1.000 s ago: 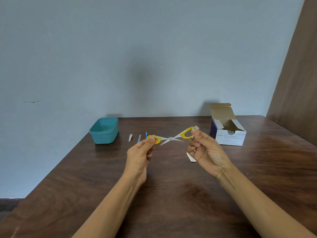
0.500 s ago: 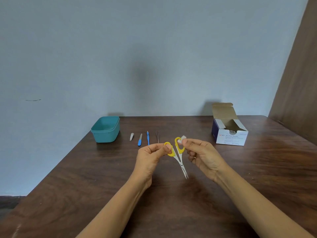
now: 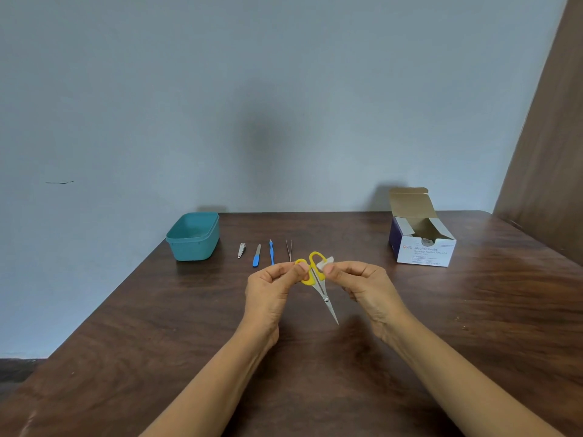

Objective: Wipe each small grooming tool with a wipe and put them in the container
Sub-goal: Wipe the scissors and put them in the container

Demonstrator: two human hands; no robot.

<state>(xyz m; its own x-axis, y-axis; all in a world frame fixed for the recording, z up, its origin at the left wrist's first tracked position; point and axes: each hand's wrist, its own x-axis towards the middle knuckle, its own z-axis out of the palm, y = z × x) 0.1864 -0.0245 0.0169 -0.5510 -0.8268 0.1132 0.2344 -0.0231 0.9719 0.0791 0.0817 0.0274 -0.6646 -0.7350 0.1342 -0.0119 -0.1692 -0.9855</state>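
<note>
The left hand (image 3: 271, 287) pinched one yellow loop of the closed scissors (image 3: 318, 283); the right hand (image 3: 362, 285) pinched a white wipe (image 3: 325, 264) against the other loop.

Two bare arms, uncovered all the way from the fingers down to the lower edge of the view. Left hand (image 3: 271, 288) and right hand (image 3: 362, 285) of like build, with slender fingers. Short, plainly trimmed thumbnails (image 3: 329, 269), unpainted. Faint lines along the back of the left hand, soft folds at the thumb bases. Left forearm (image 3: 220, 380) and right forearm (image 3: 457, 380) long and slim, narrowing towards the wrists.
</note>
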